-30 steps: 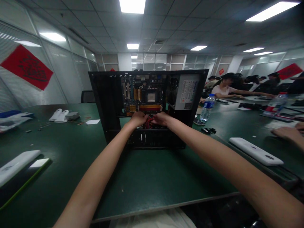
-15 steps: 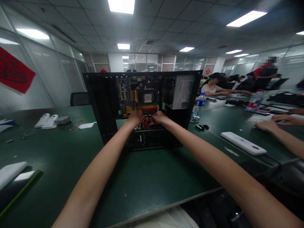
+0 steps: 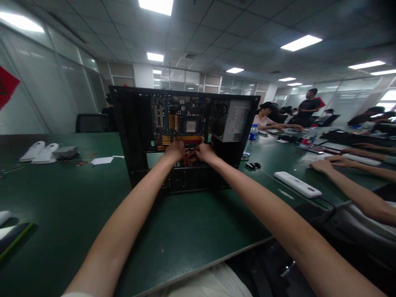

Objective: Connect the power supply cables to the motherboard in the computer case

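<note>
An open black computer case (image 3: 136, 123) stands on the green table in front of me. Inside it are a motherboard (image 3: 182, 113) with a bare square processor (image 3: 190, 126), and a power supply (image 3: 236, 121) at the upper right. Both my hands reach into the case below the memory slots (image 3: 190, 139). My left hand (image 3: 175, 151) has its fingers curled at the lower edge of the board, their tips hidden. Close to it, my right hand (image 3: 204, 152) pinches among the red and yellow power cables (image 3: 189, 158).
Right of the case are a water bottle (image 3: 251, 140), small black parts (image 3: 253, 166) and a white power strip-like bar (image 3: 297, 184). White objects (image 3: 45, 152), a grey box (image 3: 65, 152) and paper (image 3: 102, 161) lie left. Another person's hands (image 3: 323, 166) rest at the right.
The view has turned slightly right, so surroundings shift left. Both my hands stay at the cables inside the case, with only small finger movement.
</note>
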Available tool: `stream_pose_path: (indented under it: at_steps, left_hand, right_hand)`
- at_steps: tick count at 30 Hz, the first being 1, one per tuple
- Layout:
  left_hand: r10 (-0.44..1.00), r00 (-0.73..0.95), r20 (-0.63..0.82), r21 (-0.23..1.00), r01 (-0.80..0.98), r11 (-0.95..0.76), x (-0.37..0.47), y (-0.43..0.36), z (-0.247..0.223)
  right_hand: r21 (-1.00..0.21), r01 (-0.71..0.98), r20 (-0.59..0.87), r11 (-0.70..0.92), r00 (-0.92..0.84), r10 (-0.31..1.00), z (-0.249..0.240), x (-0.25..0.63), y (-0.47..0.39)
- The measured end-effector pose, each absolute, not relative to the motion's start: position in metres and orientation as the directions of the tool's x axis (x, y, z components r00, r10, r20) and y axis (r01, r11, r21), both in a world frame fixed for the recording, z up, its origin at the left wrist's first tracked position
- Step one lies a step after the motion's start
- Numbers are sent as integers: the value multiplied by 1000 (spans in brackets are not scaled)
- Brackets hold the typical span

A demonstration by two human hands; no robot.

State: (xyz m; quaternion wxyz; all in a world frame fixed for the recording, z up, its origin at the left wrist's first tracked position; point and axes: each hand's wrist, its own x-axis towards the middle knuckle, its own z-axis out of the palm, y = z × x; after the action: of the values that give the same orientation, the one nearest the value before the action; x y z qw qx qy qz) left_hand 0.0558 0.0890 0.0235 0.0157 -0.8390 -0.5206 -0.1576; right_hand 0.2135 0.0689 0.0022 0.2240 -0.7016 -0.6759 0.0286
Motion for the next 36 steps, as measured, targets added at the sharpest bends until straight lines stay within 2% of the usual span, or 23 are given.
stream_pose_path:
  at_steps: [9, 15, 21, 30, 36]
  left_hand:
    - [886, 373, 277, 198, 880, -432, 58, 83, 24]
    - [881, 327, 343, 270, 864, -426, 52, 88, 26]
    - [871, 384, 307, 300, 830, -471, 48, 93, 31]
    - [868, 447, 216, 328, 804, -496, 32, 78, 44]
    - [831, 433, 349, 329, 774, -542, 43, 68, 17]
  right_hand:
    - [-236, 971, 293, 41, 31, 956, 1, 213, 64]
    - [-222, 975, 341, 17, 61, 938, 4, 211, 63]
    - [-256, 966, 348, 14, 79, 934, 5, 212, 62]
    - [-314, 938, 519, 147, 40, 854, 2, 212, 55]
    - [-266, 926, 565, 268, -75, 822, 4, 211, 54]
